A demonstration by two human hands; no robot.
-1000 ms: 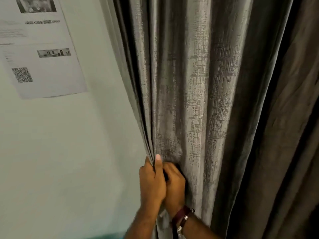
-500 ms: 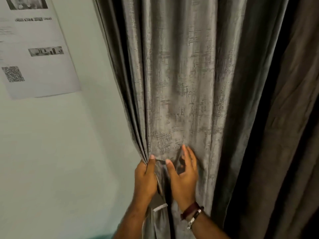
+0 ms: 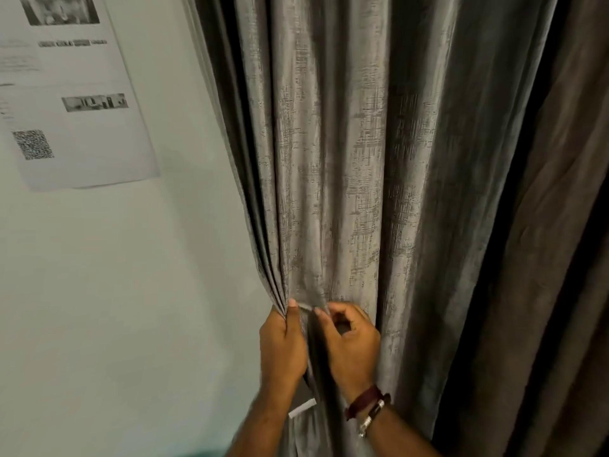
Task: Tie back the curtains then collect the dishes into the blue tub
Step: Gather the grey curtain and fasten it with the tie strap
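Here the left hand point(image 3: 282, 344) clenches the gathered curtain point(image 3: 329, 179) to keep its folds bunched, while the right hand point(image 3: 351, 344) pinches the tie-back strip point(image 3: 309, 306) just beside its fingertips.

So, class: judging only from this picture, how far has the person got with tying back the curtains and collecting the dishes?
Done: the grey curtain is bunched into folds beside the wall. In hand: the left hand grips the gathered edge while the right hand pinches a narrow fabric band across it; no finished tie shows. Left: securing the tie, then the dishes. Neither dishes nor blue tub appear in view.
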